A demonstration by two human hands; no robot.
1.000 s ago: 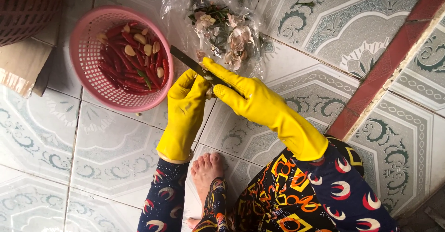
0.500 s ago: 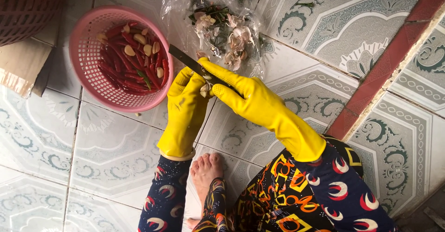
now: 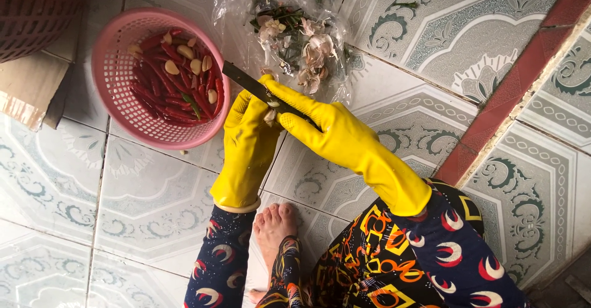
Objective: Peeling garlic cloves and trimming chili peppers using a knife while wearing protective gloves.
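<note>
Over a tiled floor, our right hand (image 3: pixel 320 123) grips a knife (image 3: pixel 249 83), fingers wrapped round its handle, while our left hand (image 3: pixel 249 132) pinches a garlic clove (image 3: pixel 269 116) beside the pink basket (image 3: pixel 120 98) of chillies (image 3: pixel 163 86).

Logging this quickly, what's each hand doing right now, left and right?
Left hand: closed around a garlic clove, yellow glove on.
Right hand: closed on the knife, blade pointing toward the pink basket.

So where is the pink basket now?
In the head view the pink basket sits upper left on the tiled floor, just left of the knife and left hand.
</note>
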